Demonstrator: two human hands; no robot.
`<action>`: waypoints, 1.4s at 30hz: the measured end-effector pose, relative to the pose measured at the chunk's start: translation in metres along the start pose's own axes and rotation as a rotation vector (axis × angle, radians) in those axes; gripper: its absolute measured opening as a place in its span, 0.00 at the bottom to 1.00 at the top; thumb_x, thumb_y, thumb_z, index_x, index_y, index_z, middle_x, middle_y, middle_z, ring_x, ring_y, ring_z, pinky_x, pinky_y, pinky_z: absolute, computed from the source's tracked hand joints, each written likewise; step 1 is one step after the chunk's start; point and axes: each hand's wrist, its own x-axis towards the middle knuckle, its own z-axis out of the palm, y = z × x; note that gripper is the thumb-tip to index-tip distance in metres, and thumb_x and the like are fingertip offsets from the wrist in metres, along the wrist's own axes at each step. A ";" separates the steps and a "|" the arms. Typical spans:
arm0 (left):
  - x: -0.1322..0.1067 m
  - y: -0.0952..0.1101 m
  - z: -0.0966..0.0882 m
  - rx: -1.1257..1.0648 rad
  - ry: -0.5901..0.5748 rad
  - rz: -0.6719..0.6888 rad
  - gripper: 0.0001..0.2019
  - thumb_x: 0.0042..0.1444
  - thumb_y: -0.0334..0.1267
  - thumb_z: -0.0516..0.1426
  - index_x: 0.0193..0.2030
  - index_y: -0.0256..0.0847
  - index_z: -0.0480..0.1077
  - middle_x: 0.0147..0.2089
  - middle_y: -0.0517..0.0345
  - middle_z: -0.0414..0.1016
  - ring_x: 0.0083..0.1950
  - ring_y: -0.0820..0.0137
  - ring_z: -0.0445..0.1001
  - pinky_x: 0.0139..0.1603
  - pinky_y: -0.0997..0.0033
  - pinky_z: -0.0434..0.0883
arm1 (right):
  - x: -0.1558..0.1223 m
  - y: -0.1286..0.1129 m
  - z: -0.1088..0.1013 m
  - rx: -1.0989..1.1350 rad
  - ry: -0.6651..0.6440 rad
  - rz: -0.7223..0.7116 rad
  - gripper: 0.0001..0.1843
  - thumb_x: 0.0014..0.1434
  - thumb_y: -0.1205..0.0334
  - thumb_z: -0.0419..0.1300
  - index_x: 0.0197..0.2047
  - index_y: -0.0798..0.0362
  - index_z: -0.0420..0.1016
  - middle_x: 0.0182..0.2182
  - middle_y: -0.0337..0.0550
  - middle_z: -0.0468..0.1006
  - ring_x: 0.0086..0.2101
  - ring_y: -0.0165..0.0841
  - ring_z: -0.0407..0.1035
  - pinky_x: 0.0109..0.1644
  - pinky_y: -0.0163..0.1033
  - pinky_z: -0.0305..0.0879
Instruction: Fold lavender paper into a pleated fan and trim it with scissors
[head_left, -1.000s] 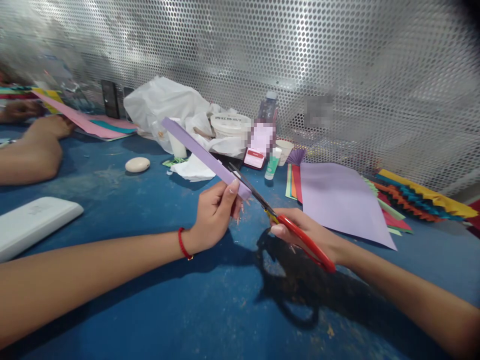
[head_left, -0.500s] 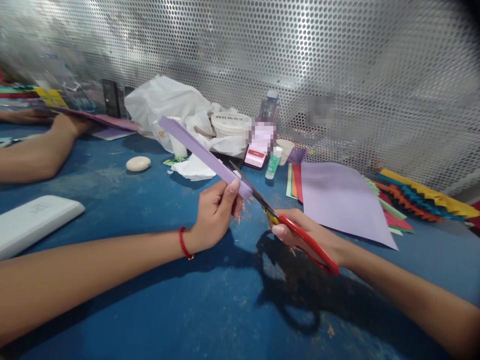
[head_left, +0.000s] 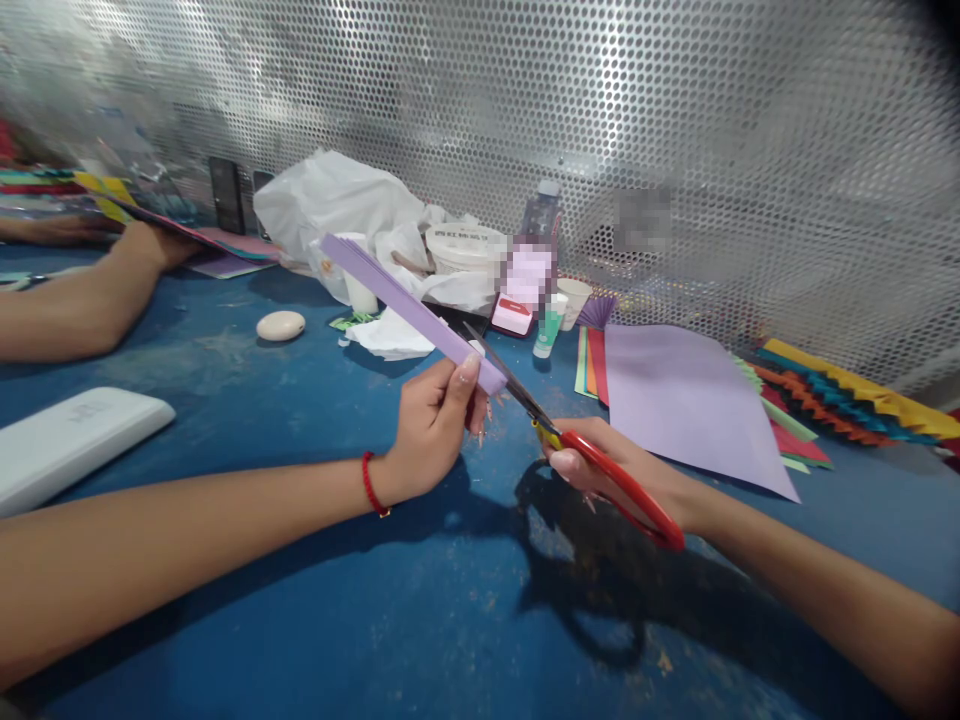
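Observation:
Between the thumb and fingers of my left hand [head_left: 439, 420] is the near end of a long folded strip of purple paper [head_left: 401, 300]. The strip slants up and away to the left, its layers fanning slightly at the far end. My right hand [head_left: 600, 455] grips a pair of scissors [head_left: 619, 485] by red handles. Their dark blades point up and left, lying against the strip's near end just past my left fingertips. How far the blades are apart I cannot tell. Both hands are above the blue table [head_left: 420, 620].
At right lie a purple sheet [head_left: 690, 400] and colored pleated papers [head_left: 847, 400]. A phone [head_left: 517, 285], a glue tube [head_left: 550, 328], a paper cup [head_left: 574, 300] and white plastic bags [head_left: 337, 205] stand before the perforated metal wall. A white oval case [head_left: 280, 326], a white power bank [head_left: 82, 440] and another person's arm [head_left: 90, 300] are left.
Hands, strip and scissors keep almost the same pose. The whole view has shifted very slightly, and the other person's hand and papers at left have moved a little.

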 end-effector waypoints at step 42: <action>0.003 0.001 0.001 -0.049 -0.028 -0.058 0.27 0.71 0.55 0.51 0.24 0.41 0.65 0.18 0.62 0.68 0.19 0.77 0.67 0.20 0.76 0.65 | 0.008 0.022 0.006 0.072 0.085 -0.032 0.32 0.58 0.34 0.65 0.23 0.50 0.56 0.19 0.31 0.55 0.21 0.25 0.49 0.23 0.35 0.44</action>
